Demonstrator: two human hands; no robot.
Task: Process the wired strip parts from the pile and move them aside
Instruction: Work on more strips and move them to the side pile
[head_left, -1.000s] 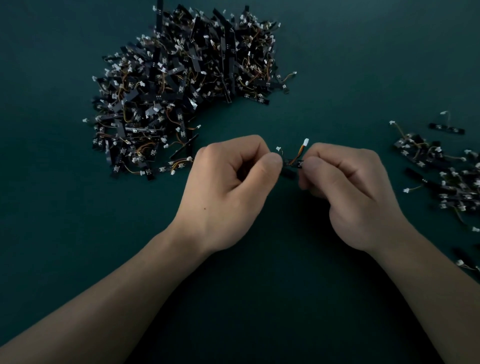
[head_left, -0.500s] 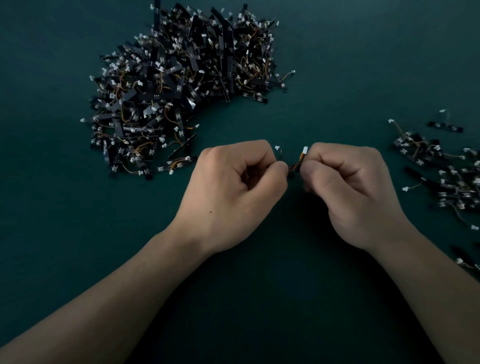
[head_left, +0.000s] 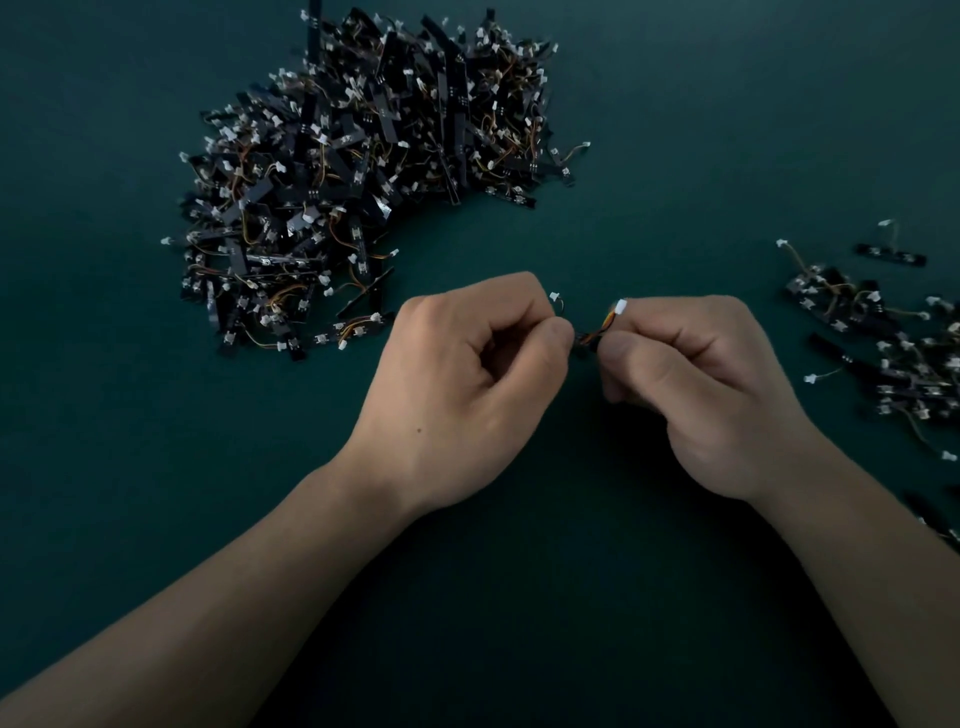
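A large pile of black wired strip parts (head_left: 358, 176) with white connectors and orange wires lies at the upper left. My left hand (head_left: 462, 384) and my right hand (head_left: 696, 384) meet in the middle above the mat, both pinching one small wired strip part (head_left: 595, 332) between thumbs and forefingers. Its orange wires and a white connector stick up by my right forefinger. A second white connector shows by my left forefinger. Most of the strip is hidden by my fingers.
A smaller, looser group of wired strip parts (head_left: 893, 343) lies at the right edge, some cut off by the frame. Everything rests on a dark green mat (head_left: 675, 130).
My two hands have drawn closer together, the gap between the thumbs has shrunk, and the held part's wires bend more.
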